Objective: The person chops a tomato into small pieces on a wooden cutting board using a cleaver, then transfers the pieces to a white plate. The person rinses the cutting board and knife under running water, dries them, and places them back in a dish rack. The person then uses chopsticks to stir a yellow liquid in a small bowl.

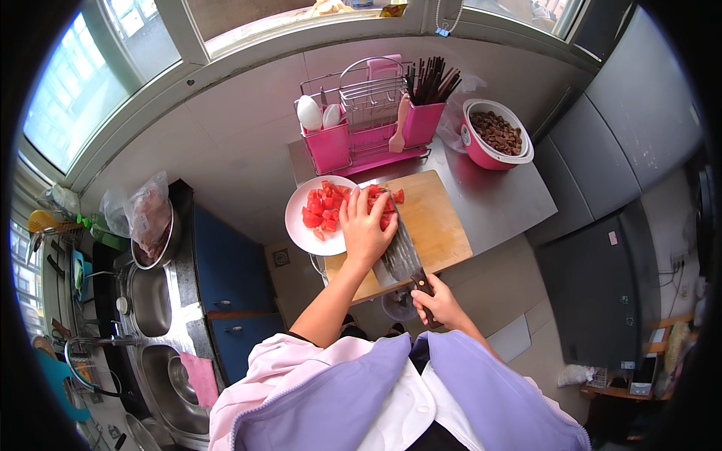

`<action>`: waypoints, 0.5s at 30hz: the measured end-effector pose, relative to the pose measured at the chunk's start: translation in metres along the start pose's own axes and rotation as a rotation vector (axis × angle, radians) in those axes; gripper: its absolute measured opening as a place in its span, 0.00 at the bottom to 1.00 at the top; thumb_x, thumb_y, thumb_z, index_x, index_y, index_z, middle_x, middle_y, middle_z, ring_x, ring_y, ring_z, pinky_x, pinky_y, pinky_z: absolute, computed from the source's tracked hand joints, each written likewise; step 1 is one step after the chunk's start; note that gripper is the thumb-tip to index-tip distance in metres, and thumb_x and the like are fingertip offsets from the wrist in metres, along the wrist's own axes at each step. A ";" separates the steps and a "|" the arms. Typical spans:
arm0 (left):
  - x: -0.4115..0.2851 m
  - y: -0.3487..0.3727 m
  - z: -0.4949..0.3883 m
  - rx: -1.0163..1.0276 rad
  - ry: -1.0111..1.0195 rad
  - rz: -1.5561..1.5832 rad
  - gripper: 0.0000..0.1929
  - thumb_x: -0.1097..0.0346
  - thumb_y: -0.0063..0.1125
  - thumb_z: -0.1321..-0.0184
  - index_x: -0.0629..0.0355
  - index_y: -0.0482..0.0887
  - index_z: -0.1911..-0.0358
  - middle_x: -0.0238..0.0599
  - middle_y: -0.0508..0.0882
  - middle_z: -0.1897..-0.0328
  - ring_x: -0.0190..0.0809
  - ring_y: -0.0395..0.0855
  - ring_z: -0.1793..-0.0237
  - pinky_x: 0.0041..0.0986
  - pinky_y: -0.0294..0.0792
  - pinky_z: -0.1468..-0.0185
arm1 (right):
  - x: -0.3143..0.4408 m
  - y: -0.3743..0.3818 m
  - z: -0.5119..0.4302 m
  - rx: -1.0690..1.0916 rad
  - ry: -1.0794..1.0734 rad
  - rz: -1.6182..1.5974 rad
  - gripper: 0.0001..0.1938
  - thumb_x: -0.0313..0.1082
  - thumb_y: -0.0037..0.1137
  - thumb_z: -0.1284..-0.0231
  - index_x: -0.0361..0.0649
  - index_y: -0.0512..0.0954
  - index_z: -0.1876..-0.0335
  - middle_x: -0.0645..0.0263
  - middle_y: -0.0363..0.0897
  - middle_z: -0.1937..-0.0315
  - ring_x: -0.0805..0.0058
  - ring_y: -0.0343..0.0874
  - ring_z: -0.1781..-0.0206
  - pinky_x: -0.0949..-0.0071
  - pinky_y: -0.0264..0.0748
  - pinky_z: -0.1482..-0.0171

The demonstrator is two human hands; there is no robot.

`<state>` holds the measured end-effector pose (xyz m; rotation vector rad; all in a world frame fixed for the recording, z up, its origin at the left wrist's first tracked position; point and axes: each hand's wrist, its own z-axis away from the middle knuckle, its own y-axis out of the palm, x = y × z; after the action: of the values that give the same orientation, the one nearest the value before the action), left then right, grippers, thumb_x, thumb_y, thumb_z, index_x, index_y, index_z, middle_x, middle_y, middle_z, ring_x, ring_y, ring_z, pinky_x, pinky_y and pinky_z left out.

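In my right hand is the dark wooden handle of a cleaver. Its broad wet blade lies slanted over a wooden cutting board. My left hand cups chopped tomato pieces against the blade, fingers spread and thumb beside the blade. How firmly it presses on them is hidden. Just left of that hand, a white plate overlaps the board's left side and bears a heap of cut tomato. One tomato chunk rests on the board beyond the blade.
Behind the board stands a pink utensil rack with spoons and chopsticks. A pink-and-white bowl of brown pieces sits at the steel table's back right. To the left are a double sink and a metal bowl holding bagged food.
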<state>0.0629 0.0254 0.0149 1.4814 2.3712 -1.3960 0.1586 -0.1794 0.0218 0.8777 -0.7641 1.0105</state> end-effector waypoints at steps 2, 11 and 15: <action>0.028 -0.010 0.000 -0.018 -0.055 -0.068 0.23 0.55 0.65 0.50 0.48 0.81 0.48 0.48 0.74 0.40 0.54 0.65 0.34 0.50 0.56 0.34 | 0.011 0.018 -0.017 0.051 0.035 0.032 0.09 0.31 0.53 0.34 0.39 0.65 0.57 0.68 0.70 0.78 0.83 0.70 0.84 0.79 0.69 0.83; 0.099 -0.006 0.006 0.033 -0.110 -0.195 0.20 0.53 0.64 0.49 0.45 0.84 0.51 0.46 0.73 0.37 0.56 0.66 0.34 0.52 0.53 0.33 | 0.018 0.003 -0.006 -0.064 0.039 0.054 0.10 0.30 0.54 0.34 0.37 0.66 0.55 0.67 0.71 0.78 0.82 0.71 0.84 0.79 0.69 0.84; 0.076 -0.016 -0.004 0.077 -0.104 -0.272 0.20 0.52 0.64 0.49 0.46 0.85 0.51 0.45 0.74 0.37 0.54 0.66 0.34 0.56 0.50 0.32 | 0.019 -0.044 0.001 -0.203 -0.032 0.137 0.10 0.30 0.55 0.35 0.38 0.67 0.56 0.69 0.71 0.80 0.83 0.70 0.85 0.80 0.68 0.84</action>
<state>0.0115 0.0795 -0.0051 1.0997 2.5543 -1.5908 0.2061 -0.1846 0.0269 0.6749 -0.9469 1.0207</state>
